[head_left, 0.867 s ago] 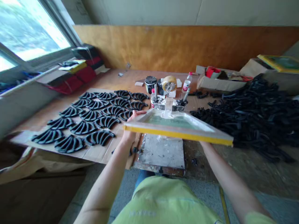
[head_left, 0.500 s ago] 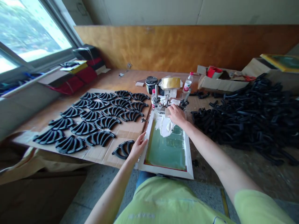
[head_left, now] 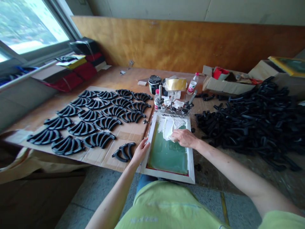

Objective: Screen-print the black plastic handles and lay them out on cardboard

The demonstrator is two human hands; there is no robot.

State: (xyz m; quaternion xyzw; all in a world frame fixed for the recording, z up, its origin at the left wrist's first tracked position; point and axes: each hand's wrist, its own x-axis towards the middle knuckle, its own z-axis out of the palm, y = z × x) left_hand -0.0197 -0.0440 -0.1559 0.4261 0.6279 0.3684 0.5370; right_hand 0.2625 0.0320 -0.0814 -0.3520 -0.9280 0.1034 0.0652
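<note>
A screen printing frame [head_left: 192, 165] with a green mesh lies before me, hinged to a metal clamp [head_left: 173, 111] at its far end. White ink [head_left: 168, 125] is spread thickly over the far part of the mesh. My right hand [head_left: 184, 137] is closed over the mesh on a small squeegee, mostly hidden by the fingers and ink. At the frame's left edge, my left hand [head_left: 142, 150] grips the rim, thumb uppermost. Just left of it, a small group of black curved handle-like parts [head_left: 124, 152] lies on the cardboard [head_left: 128, 135].
Rows of black curved parts [head_left: 82, 126] cover the cardboard on the left. A large heap of loose black parts [head_left: 247, 121] lies on the right. Behind the clamp stand a black tub [head_left: 154, 84], a roll of yellowish tape [head_left: 176, 84] and bottles [head_left: 193, 83]. An open carton [head_left: 221, 86] is farther right.
My right hand has moved toward me, from the far end of the frame to mid-mesh. The white ink is spread wider at the far end. My left hand stays at the left edge.
</note>
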